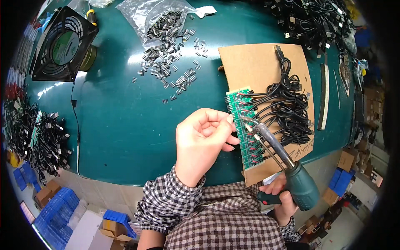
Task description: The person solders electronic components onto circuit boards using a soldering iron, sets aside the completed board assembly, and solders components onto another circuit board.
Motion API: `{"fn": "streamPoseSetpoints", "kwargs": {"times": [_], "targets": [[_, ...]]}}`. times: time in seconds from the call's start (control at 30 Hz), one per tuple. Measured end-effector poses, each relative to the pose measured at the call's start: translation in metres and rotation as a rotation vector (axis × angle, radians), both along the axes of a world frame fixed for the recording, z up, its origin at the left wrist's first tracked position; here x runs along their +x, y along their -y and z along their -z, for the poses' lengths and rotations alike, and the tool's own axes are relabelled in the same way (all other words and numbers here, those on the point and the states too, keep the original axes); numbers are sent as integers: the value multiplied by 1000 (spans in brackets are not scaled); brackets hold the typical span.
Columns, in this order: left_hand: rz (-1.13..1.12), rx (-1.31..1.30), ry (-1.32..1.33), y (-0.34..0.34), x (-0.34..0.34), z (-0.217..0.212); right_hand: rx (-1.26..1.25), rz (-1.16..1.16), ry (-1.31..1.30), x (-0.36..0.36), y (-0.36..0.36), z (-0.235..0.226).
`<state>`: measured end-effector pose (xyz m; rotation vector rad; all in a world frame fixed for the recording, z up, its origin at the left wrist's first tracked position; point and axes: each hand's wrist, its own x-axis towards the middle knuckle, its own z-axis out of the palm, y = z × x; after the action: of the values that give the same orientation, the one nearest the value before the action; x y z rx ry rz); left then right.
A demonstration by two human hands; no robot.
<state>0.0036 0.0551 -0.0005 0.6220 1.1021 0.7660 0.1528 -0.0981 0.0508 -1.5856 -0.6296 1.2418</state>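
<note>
A green strip of circuit boards (245,146) lies along the left part of a cardboard sheet (258,64). Black cables (295,121) run from its right side into coiled bundles. My left hand (196,137) is closed in a pinch at the strip's left edge, with thumb and forefinger together; what they hold is too small to make out. In my right hand (286,205) is a soldering gun (304,188) with a dark green handle. Its metal tip reaches up and left to the board, close to my left fingertips. Small black pin connectors line the strip's upper left edge.
Loose pin connectors (160,62) spill from a clear plastic bag (137,18) on the green table (125,125). A black fan (64,46) stands at the far left. Cable heaps (312,21) lie far right and left (46,141). A flat metal bar (323,96) lies right of the cardboard.
</note>
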Motion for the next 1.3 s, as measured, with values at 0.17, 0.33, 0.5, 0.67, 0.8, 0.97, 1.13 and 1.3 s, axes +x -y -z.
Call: {"fn": "streamPoseSetpoints", "kwargs": {"times": [0.17,0.33,0.5,0.67,0.8,0.97,1.13,1.3], "targets": [[2,-4,-2,-1,-1,1,18,34,-1,-1,2,0],[-11,-2,9,1,-1,-1,149,82,-13,-3,-2,4],[-21,-10,88,6,-8,-3,233,114,-153,5,-8,5],[-84,805,-899,-12,-61,-12,242,167,-106,14,-3,7],[140,786,-1033,-32,-71,0,245,139,-181,16,-3,7],[130,1003,-1084,-30,-81,4,255,128,-180,14,-5,7],[-82,545,-588,-4,-57,-16,248,142,-218,17,-6,5],[102,516,-68,39,-20,-36,230,35,-165,-1,-28,-12]]}}
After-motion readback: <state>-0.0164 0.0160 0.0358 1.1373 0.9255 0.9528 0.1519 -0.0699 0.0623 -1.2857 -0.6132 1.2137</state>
